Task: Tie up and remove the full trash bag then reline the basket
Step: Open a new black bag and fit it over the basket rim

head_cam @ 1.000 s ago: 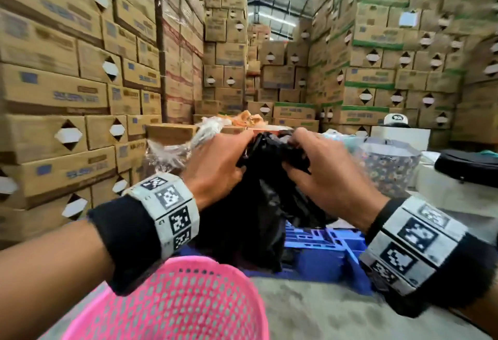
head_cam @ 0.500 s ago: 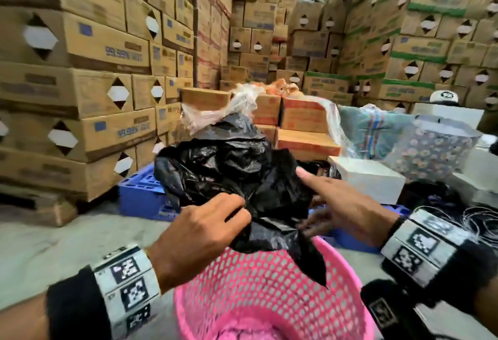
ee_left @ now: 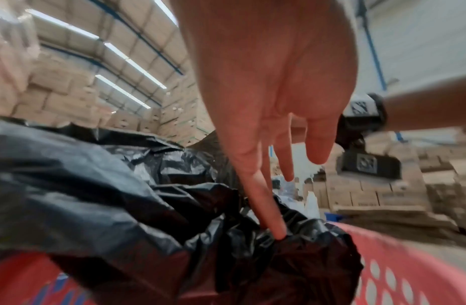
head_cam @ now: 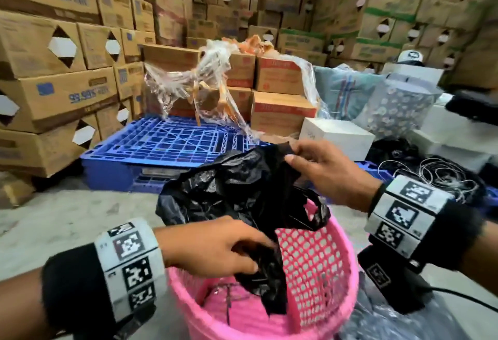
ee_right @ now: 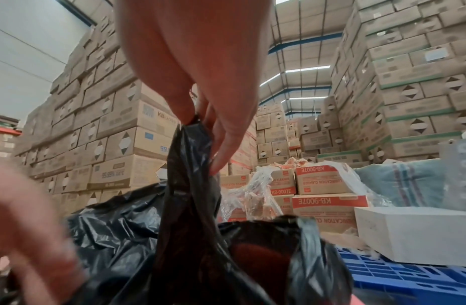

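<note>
Warehouse or stockroom. Stacked cardboard cartons (head_cam: 59,43) with diamond-shaped cut-outs rise in high walls on all sides; blue plastic pallet (head_cam: 172,140) on concrete floor (head_cam: 54,210); cartons printed "Lubrication Cleaner KB-9007E" (ee_right: 328,204); pitched metal roof with skylight strips (ee_right: 302,70).

Around you, stacked cardboard cartons (head_cam: 54,43) wall a warehouse; a blue plastic pallet (head_cam: 172,143) lies on the concrete floor (head_cam: 67,213), a white box (head_cam: 336,137) and torn clear wrap (head_cam: 194,86) beyond.
</note>
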### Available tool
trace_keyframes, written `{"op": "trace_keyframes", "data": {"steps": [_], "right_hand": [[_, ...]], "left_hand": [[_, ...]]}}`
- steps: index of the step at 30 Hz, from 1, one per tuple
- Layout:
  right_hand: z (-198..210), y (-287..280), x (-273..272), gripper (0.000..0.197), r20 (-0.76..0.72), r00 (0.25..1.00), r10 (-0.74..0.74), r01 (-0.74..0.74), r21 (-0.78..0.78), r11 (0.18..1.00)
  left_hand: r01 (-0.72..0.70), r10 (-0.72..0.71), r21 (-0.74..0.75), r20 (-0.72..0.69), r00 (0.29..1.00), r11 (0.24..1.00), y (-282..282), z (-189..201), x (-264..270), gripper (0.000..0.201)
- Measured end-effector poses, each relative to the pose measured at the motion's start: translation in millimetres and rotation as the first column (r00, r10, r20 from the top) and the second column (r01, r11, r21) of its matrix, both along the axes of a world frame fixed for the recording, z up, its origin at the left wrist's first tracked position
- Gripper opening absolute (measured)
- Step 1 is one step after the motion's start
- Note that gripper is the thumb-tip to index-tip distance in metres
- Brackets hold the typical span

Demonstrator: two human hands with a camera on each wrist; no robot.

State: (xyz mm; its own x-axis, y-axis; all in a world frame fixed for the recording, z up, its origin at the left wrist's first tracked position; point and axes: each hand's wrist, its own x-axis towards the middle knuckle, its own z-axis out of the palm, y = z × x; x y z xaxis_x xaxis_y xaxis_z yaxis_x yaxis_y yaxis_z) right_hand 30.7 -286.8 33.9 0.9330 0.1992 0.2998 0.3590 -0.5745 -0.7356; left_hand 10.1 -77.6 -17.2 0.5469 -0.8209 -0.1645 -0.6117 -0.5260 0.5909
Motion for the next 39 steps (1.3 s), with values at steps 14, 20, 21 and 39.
{"op": "trace_keyframes", "data": {"steps": [14,20,21,39], "right_hand": [[-8.1,-17.4,-22.2,0.017,0.187,0.951,0.247,-0.237,-0.072,0.969],[-10.4,-25.3,-42.9,0.021,0.136,0.873,0.468,-0.422,-0.272,0.865],[-10.4,-30.7,-44.7,0.023,0.126,0.871,0.475,-0.426,-0.286,0.858],[-30.0,-53.7,-12.0,0.019,0.121,0.877,0.464,-0.391,-0.379,0.838]], "left_hand": [[-0.336,0.525,-0.513,0.283,0.802,0.790,-38.2,39.2,-16.7,0.010],[-0.361,0.123,0.169,0.742,0.659,0.917,-36.5,43.5,39.5,0.082],[-0.411,0.075,0.295,0.728,0.681,0.863,-39.2,37.3,44.9,0.072],[-0.128,-0.005,0.149,0.669,0.743,0.981,-54.4,23.4,13.0,0.028]]}}
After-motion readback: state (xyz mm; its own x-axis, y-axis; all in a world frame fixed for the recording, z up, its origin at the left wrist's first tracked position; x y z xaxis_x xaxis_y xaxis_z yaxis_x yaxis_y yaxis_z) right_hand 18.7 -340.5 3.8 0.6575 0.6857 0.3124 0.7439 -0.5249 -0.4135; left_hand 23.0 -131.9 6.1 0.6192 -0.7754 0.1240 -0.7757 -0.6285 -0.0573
